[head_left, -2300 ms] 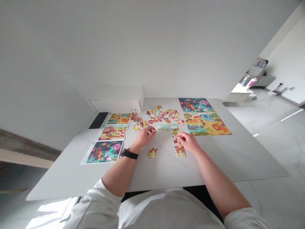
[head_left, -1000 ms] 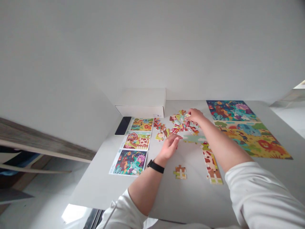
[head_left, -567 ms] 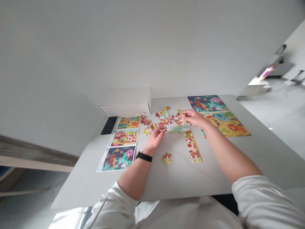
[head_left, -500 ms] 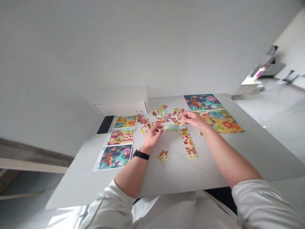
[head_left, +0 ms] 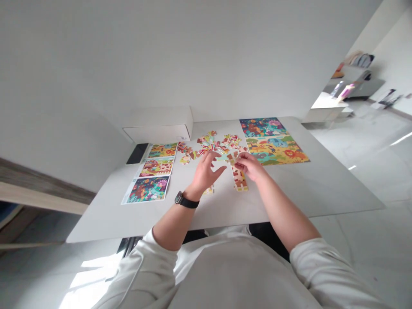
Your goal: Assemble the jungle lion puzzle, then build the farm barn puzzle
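Note:
My right hand (head_left: pixel 250 166) pinches a small puzzle piece (head_left: pixel 231 159) just above the top end of a joined brown-and-cream strip of pieces (head_left: pixel 240 180) on the white table (head_left: pixel 322 189). My left hand (head_left: pixel 206 172) hovers beside it with fingers spread, holding nothing, and wears a black watch (head_left: pixel 186 200) on the wrist. A small joined cluster (head_left: pixel 209 189) peeks out under the left hand. A heap of loose pieces (head_left: pixel 216 146) lies just beyond both hands.
A finished colourful puzzle (head_left: pixel 270 142) lies at the right rear. Three reference pictures (head_left: pixel 152 172) sit in a column at the left, with a black phone (head_left: pixel 137 153) and a white box (head_left: pixel 159 125) behind them. The near table edge runs below my forearms.
My right hand has come back from the loose heap with a piece to the top of the strip. My left hand has lifted and spread its fingers. The view has shifted.

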The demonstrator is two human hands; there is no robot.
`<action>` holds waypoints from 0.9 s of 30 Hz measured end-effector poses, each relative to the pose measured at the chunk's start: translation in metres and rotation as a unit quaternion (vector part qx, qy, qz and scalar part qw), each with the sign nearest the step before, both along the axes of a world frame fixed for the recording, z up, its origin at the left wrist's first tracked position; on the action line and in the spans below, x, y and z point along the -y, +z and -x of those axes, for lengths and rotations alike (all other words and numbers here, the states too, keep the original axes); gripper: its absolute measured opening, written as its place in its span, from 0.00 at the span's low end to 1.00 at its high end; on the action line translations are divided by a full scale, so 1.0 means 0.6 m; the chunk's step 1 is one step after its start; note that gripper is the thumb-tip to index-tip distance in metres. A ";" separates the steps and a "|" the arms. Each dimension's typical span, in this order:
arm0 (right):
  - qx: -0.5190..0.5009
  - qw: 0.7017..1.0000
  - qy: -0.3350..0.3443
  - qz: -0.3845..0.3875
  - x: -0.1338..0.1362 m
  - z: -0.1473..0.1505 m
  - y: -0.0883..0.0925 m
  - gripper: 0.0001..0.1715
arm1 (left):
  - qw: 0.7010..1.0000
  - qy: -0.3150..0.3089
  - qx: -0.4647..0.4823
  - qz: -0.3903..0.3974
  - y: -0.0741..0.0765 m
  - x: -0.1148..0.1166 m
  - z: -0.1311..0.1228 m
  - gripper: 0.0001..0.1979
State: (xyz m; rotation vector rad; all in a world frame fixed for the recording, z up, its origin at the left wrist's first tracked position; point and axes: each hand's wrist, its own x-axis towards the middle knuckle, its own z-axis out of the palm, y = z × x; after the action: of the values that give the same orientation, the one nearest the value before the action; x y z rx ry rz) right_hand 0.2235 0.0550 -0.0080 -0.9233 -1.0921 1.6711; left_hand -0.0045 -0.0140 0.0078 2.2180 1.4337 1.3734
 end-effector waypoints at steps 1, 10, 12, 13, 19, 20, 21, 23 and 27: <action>-0.011 1.000 0.000 0.006 0.001 0.000 -0.002 0.30 | 1.000 -0.002 -0.008 -0.015 -0.010 -0.002 -0.004 0.20; -0.007 0.999 0.034 0.026 0.018 0.027 -0.020 0.30 | 0.996 -0.003 -0.058 -0.073 -0.063 -0.011 0.006 0.22; -0.007 0.999 0.042 0.026 0.020 0.030 -0.019 0.31 | 0.995 -0.003 -0.071 -0.076 -0.057 -0.009 0.007 0.18; -0.006 0.999 0.046 0.025 0.021 0.030 -0.018 0.31 | 0.994 -0.003 -0.078 -0.076 -0.054 -0.009 0.007 0.16; 0.028 0.999 0.040 0.003 0.023 0.027 -0.013 0.30 | 0.994 -0.017 -0.081 -0.076 -0.048 -0.004 0.006 0.12; 0.037 0.999 0.036 -0.005 0.023 0.026 -0.013 0.29 | 0.994 -0.022 -0.082 -0.067 -0.048 -0.003 0.005 0.12; 0.047 0.998 0.034 -0.012 0.022 0.025 -0.013 0.29 | 0.994 -0.028 -0.084 -0.057 -0.049 -0.001 0.005 0.13; 0.065 0.997 0.034 -0.026 0.021 0.023 -0.014 0.28 | 0.995 -0.040 -0.085 -0.044 -0.050 0.002 0.003 0.13; 0.096 0.994 0.032 -0.050 0.019 0.022 -0.019 0.27 | 0.994 -0.049 -0.088 -0.036 -0.052 0.004 0.000 0.16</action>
State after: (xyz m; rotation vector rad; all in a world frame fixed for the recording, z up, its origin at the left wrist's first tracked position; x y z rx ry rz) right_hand 0.2101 0.0434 -0.0195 -1.0086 -1.3349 1.5877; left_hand -0.0043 -0.0162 -0.0234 2.4742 1.3269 1.2438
